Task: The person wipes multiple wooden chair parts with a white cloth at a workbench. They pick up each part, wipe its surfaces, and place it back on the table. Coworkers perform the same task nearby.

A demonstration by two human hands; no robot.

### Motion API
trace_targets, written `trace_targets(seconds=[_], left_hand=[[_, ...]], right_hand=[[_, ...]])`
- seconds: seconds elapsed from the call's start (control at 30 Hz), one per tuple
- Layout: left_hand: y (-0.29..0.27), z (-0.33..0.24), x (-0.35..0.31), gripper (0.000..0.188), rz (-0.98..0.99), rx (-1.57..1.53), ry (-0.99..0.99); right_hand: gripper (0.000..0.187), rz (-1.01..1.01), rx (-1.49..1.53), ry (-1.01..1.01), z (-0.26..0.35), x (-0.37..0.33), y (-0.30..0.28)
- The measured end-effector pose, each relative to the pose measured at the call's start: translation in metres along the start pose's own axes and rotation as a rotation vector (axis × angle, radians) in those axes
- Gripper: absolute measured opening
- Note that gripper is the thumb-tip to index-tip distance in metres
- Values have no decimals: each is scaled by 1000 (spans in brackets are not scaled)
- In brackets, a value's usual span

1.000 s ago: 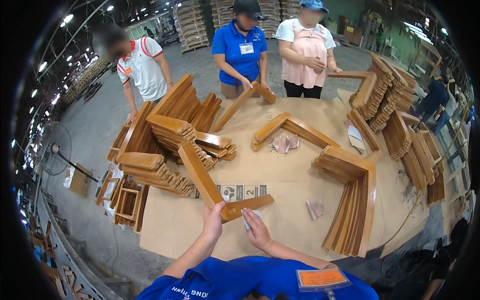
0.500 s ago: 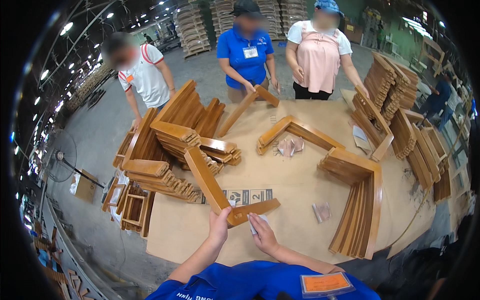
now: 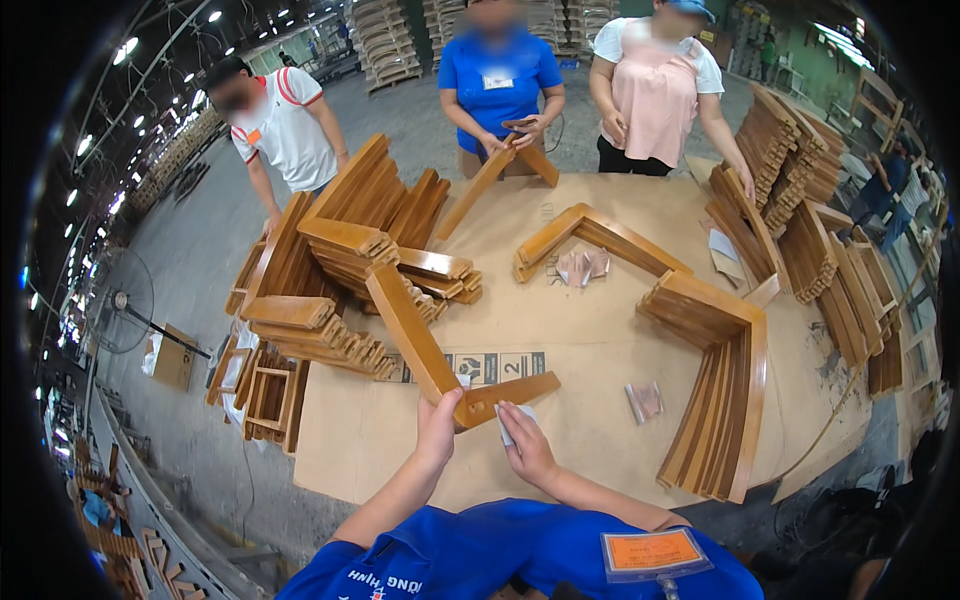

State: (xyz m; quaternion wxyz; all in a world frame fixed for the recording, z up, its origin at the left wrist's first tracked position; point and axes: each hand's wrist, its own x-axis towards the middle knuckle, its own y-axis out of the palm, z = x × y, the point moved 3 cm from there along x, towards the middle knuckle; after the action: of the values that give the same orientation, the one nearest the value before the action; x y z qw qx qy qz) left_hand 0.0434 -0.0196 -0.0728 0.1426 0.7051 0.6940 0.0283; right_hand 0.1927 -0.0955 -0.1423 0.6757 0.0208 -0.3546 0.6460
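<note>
An L-shaped varnished wooden frame piece (image 3: 410,335) stands tilted before me, its corner toward my body. My left hand (image 3: 437,428) is closed round it just by that corner, with a bit of white material showing beside the fingers. Against the short leg of the piece lies my right hand (image 3: 528,450), closed on a folded white sheet (image 3: 518,422); whether it is cloth or paper I cannot tell. Part of the sheet is hidden under the fingers. Left of the piece rises a stack of similar wooden frames (image 3: 340,235).
Brown cardboard (image 3: 560,440) covers the table. Nested L-shaped frames (image 3: 715,400) stand at right, a single frame (image 3: 590,235) farther back. Clear plastic packets (image 3: 645,402) lie between. Three co-workers stand across the table; one in a blue shirt (image 3: 500,75) handles another frame. More stacks (image 3: 800,160) line the right side.
My hands keep nearly the same place on the frame piece. The blue-shirted co-worker now has both hands at their frame's top. The frame under the right-hand co-worker's hand has shifted.
</note>
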Motion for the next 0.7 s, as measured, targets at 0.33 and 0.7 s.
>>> trace_targets(seconds=[0.33, 0.7], left_hand=[[2, 0, 1, 26, 2, 21, -21], [-5, 6, -6, 34, -89, 95, 23]], right_hand=[[67, 13, -7, -20, -3, 0, -3], [57, -3, -10, -57, -10, 0, -4]])
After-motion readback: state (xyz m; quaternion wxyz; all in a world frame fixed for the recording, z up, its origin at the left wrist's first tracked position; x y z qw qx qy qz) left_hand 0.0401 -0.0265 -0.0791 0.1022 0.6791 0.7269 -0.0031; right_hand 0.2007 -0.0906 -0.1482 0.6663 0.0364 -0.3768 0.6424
